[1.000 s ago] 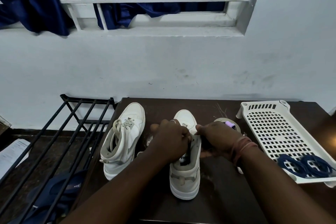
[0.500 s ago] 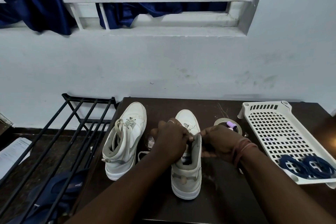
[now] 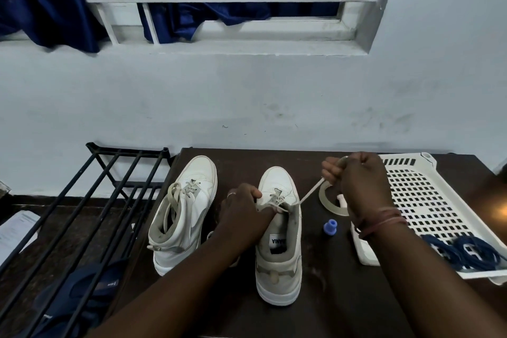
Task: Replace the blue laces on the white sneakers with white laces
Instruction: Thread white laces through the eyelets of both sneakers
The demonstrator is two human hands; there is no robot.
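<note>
Two sneakers — left hand apparently pinching, right hand gripping one white lace.

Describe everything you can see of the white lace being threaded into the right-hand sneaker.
The white lace is a flat, off-white, cloth-like strip. It crosses the lower eyelets of the right-hand sneaker, then runs taut, up and rightward, to the right hand, which grips its end. The left hand pinches it at the eyelets.

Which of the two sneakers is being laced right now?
The right sneaker, standing upright under both hands. The right hand pulls its white lace taut while the left hand steadies it. The left sneaker leans untouched.
</note>
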